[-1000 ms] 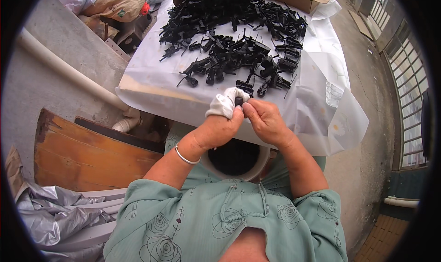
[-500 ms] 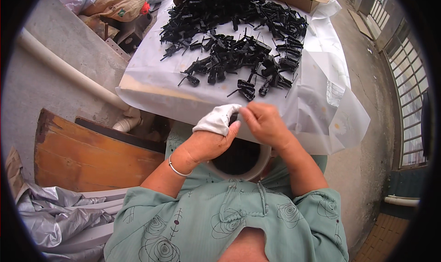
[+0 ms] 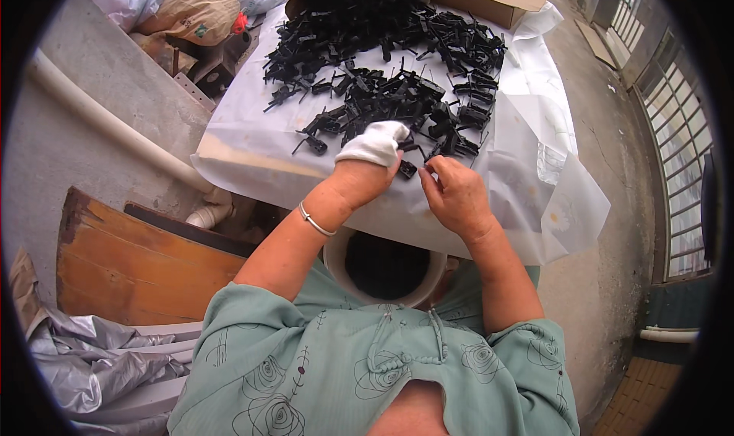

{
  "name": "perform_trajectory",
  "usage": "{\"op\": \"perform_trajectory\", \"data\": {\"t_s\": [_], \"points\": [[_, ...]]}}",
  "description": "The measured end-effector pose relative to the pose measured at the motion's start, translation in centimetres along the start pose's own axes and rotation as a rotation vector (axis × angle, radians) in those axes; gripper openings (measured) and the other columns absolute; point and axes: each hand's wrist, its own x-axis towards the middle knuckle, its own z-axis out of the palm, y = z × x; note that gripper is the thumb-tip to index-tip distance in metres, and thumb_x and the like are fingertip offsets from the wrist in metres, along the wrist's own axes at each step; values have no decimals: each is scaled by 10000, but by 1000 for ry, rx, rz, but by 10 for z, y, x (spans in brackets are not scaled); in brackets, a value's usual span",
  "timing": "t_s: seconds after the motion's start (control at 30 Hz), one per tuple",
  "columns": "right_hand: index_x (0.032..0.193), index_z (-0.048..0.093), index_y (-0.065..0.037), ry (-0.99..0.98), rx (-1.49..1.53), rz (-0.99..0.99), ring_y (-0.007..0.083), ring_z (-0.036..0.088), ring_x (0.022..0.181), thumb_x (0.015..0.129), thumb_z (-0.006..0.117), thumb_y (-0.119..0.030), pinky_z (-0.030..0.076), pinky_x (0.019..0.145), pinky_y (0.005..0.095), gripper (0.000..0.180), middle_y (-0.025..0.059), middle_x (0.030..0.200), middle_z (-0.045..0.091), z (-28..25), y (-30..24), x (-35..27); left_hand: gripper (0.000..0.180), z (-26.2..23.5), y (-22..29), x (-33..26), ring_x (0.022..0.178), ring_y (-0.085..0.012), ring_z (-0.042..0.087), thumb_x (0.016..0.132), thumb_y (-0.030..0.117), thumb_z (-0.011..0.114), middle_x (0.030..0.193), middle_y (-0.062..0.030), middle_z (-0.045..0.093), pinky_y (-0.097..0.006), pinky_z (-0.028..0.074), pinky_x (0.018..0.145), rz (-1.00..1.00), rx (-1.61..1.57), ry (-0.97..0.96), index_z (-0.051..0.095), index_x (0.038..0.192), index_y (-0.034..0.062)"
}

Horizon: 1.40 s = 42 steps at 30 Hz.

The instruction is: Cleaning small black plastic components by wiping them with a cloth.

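Observation:
A heap of small black plastic parts [image 3: 397, 92] with thin sticks poking out lies on the covered table. At its near edge is my left hand [image 3: 367, 157], its fingers under a white cloth glove and a bracelet on the wrist. Those fingertips reach in among the parts; the cloth hides whether they grip one. A single black part [image 3: 407, 169] lies just beside the left thumb. To the right of it my right hand [image 3: 459, 196] is bare, fingers curled in toward the thumb. Anything between those fingertips is too small to make out.
A white bucket [image 3: 330, 268] with a dark inside stands below the table's front edge. White plastic sheeting [image 3: 527, 199] drapes over the table's right side. Behind the heap is a cardboard box [image 3: 489, 0]. An orange-brown wooden board [image 3: 145, 260] leans at left, under a pale pipe [image 3: 115, 122].
Both hands were together over the bucket. Now they are apart, the left moved forward to the near parts and the right at the table's front edge. More of the bucket shows.

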Motion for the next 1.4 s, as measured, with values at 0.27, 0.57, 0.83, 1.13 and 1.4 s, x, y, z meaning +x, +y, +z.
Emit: {"op": "perform_trajectory", "data": {"t_s": [0.27, 0.57, 0.83, 1.13, 1.4], "points": [[846, 574, -12, 107, 54, 6, 268, 564, 561, 778, 638, -136, 456, 514, 335, 155, 125, 742, 596, 2, -18, 2, 149, -25, 24, -20, 655, -250, 564, 872, 89, 457, 760, -141, 555, -321, 444, 600, -31, -203, 122, 529, 960, -7], [746, 571, -63, -389, 1160, 645, 26, 354, 444, 874, 593, -252, 282, 390, 203, 229, -70, 565, 414, 0, -21, -3, 318, -18, 33, -42, 658, -54, 496, 832, 95, 630, 930, -22, 529, -214, 448, 568, -70, -1079, 168, 454, 1090, 34], [764, 564, -47, -549, 1206, 680, 34, 305, 436, 870, 595, -249, 262, 391, 197, 231, -61, 548, 386, -2, -27, -7, 301, -18, 35, -41, 607, -60, 518, 809, 19, 609, 858, -39, 555, -209, 453, 544, 32, -724, 124, 495, 1088, 14], [736, 533, -9, -64, 401, -16, 94, 400, 476, 774, 681, -159, 304, 428, 240, 214, 29, 568, 448, -21, -28, -6, 252, -9, 25, -37, 769, -131, 545, 836, 90, 575, 877, -67, 577, -263, 462, 702, -228, -738, 121, 511, 1060, -8], [722, 533, -15, 149, 442, 114, 81, 377, 494, 783, 671, -116, 316, 448, 227, 181, 10, 576, 445, 0, -23, -6, 255, -12, 46, -50, 673, -67, 523, 837, 29, 535, 917, -55, 566, -214, 465, 527, -334, -1187, -79, 500, 1086, -12]]}}
